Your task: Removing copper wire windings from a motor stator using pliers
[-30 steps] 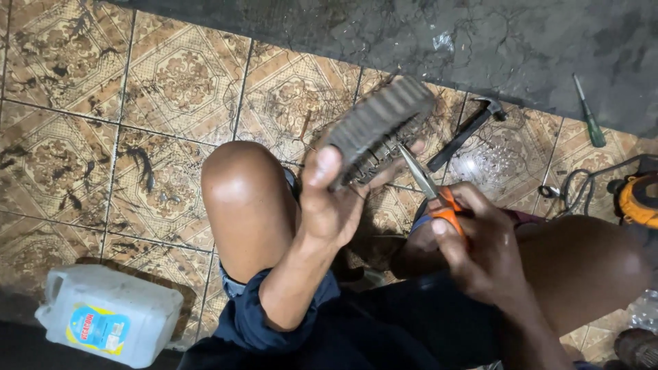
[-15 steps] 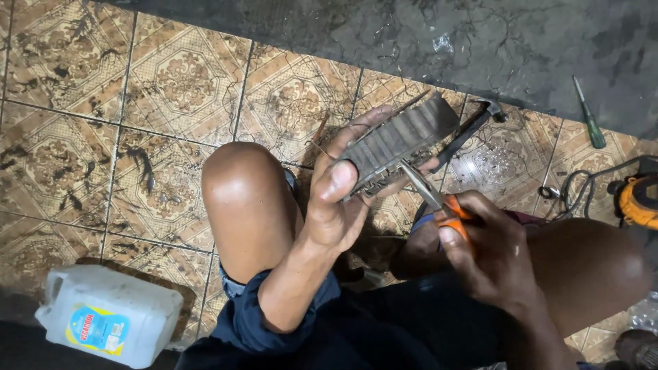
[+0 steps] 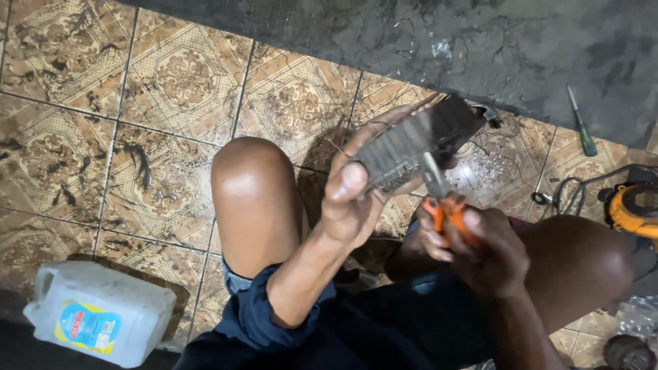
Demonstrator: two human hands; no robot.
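Two hands work above a tiled floor (image 3: 171,89): the left hand (image 3: 356,199), fingers clasped round a ribbed grey block (image 3: 411,140), has tilted it flatter, bringing orange-handled pliers (image 3: 439,199) gripped in the right hand (image 3: 486,250) onto its near edge.

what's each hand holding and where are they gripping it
The left hand grips a dark finned metal block by its lower end. The right hand holds pliers by their orange handles.

Floor: brown patterned tiles (image 3: 164,89), worn, left and centre | upper frame: dark grey cracked concrete (image 3: 411,41) | light: glossy glare on tiles right of centre
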